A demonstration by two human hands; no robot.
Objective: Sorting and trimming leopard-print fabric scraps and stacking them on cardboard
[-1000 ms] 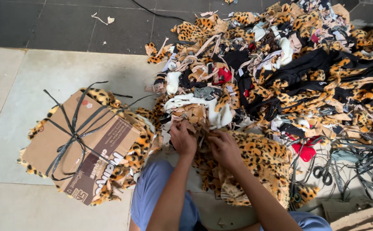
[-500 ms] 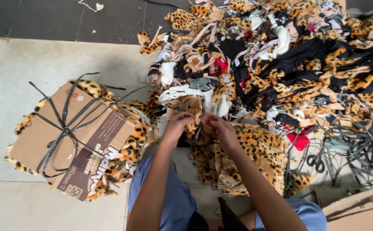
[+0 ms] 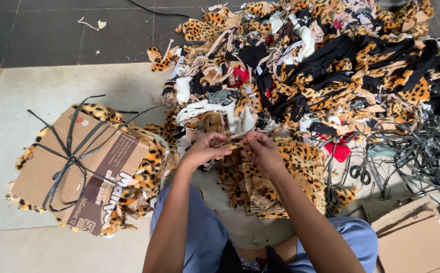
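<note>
My left hand and my right hand meet over my lap, both pinching one small leopard-print fabric scrap between the fingertips. Directly under the hands lies a heap of leopard-print pieces. Beyond them spreads a large pile of mixed scraps in leopard print, black, white and red. My knees in blue trousers show at the bottom.
A flattened cardboard bundle tied with black strapping, leopard fabric sticking out its sides, lies at left on the pale floor. Loose black strapping bands tangle at right. Cardboard pieces sit at bottom right. Dark floor tiles run along the top.
Both hands have stayed together on the scrap, lifting it slightly toward the pile. The view has shifted a little; the bundle sits the same.
</note>
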